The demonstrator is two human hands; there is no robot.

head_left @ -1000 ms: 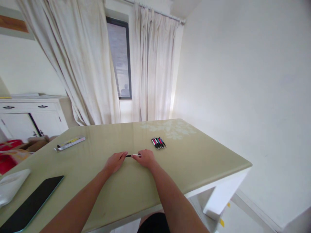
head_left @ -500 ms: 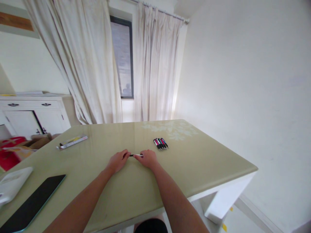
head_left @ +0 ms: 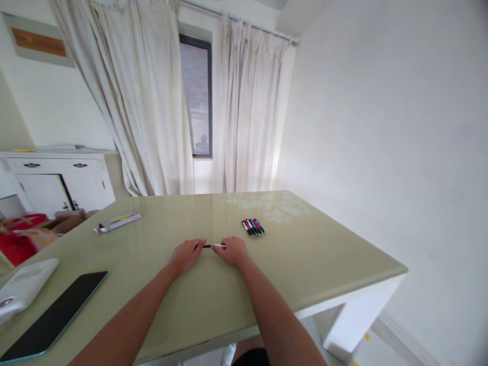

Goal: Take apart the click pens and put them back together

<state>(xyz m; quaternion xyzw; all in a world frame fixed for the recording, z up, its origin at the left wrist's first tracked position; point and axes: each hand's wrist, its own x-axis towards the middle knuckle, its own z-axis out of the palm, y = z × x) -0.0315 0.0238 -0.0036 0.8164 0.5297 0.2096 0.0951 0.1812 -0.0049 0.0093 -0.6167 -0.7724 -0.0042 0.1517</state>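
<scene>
A slim pen (head_left: 213,246), black on its left part and white on its right, lies level between my hands just over the table (head_left: 305,264). My left hand (head_left: 187,254) pinches the black end. The white end is gripped by the fingers of my right hand (head_left: 233,250). Both pen tips are hidden in the fingers. Beyond my right hand, several pens (head_left: 253,228) with black, white, pink and teal parts lie side by side in a tight row.
At the table's far left lies a long narrow box (head_left: 118,223) with something yellow on it. Nearer on the left are a black tablet-like slab (head_left: 57,315) and a white object (head_left: 28,287). Red bags (head_left: 23,239) and a white cabinet (head_left: 57,178) stand beyond the left edge.
The camera view has shifted slightly, so the scene sits a little lower and to the right. Both hands keep their hold on the pen, nearly unmoved.
</scene>
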